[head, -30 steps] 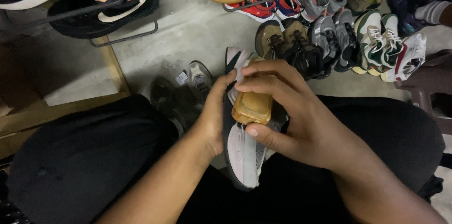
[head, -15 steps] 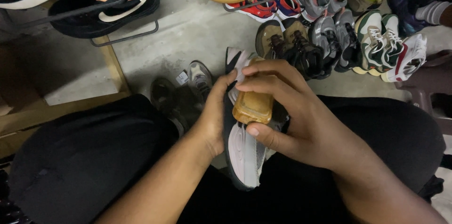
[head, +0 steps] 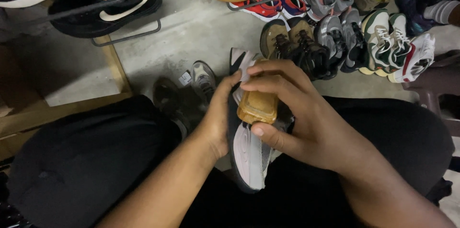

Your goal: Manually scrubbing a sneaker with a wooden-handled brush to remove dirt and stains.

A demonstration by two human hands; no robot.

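Brush (head: 258, 107) slightly higher on sneaker (head: 249, 153)

I am sitting in what is looking like a shoe-cleaning or resale workspace, low over a bare concrete floor (head: 201, 27). Rows of mixed sneakers (head: 378, 41) and boots (head: 292, 41) are crowding the floor ahead of me. More shoes are resting on a metal wire rack (head: 127, 39) beside a wooden frame (head: 117, 72).
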